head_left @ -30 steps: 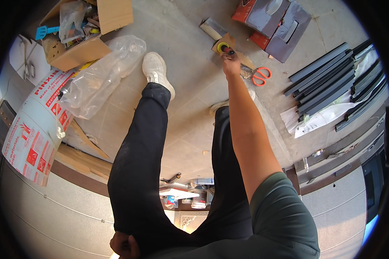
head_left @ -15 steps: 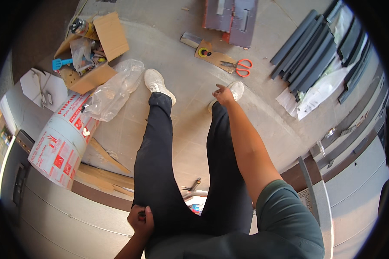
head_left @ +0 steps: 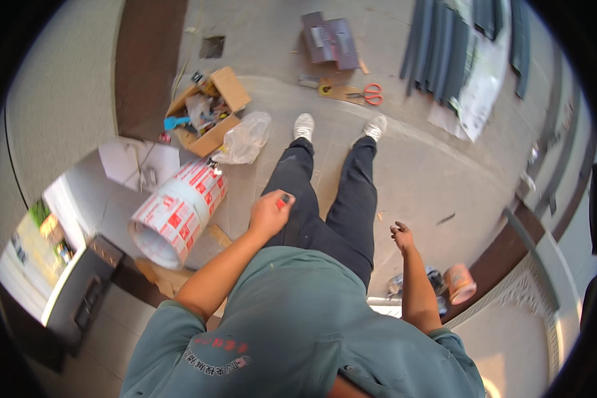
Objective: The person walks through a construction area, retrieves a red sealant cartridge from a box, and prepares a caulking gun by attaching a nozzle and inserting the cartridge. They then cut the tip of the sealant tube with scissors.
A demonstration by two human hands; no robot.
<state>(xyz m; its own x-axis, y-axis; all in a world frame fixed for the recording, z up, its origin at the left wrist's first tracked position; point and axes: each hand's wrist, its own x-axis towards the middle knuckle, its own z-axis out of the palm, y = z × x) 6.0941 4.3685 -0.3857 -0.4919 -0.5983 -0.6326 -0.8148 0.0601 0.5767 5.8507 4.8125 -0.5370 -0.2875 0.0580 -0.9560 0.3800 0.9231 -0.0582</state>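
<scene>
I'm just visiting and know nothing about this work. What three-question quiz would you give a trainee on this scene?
1. What colour are the handles of the scissors?
a) blue
b) orange-red
c) green

2. True or false: the dark strips lie on the person's right.

3. Which of the person's hands is nearer the cardboard box?

Key:
1. b
2. True
3. The left hand, which is curled around a small object too hidden to name.
</scene>
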